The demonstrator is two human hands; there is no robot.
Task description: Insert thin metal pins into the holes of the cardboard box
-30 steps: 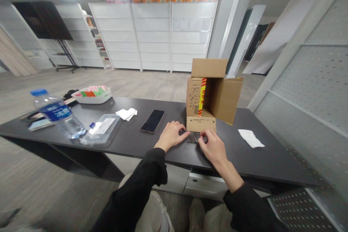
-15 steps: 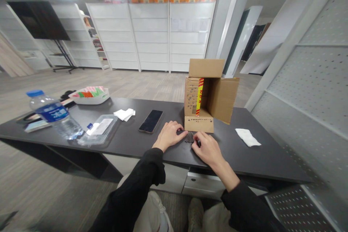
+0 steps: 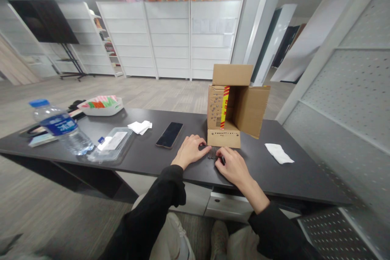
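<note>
A row of thin, dark metal rods is laid on the dark grey tabletop, right of its middle, between its near edge and the open brown cardboard box. The left hand is rested at the row's left side, its thumb reaching the rods' far ends and parted moderately from the curled fingers. The right hand is placed at the row's right side, its thumb and forefinger bent in to a narrow gap; whether a rod is pinched there cannot be told.

Since a second ago, the right hand has been brought leftward, closer to the rods, while the left has been kept almost in place. The row is thus closely flanked from both sides, and its right end is partly hidden.

A black smartphone is set left of the left hand, and a folded white tissue lies toward the tabletop's right edge. Near the left corners, a clear, blue-capped water bottle is seen.
</note>
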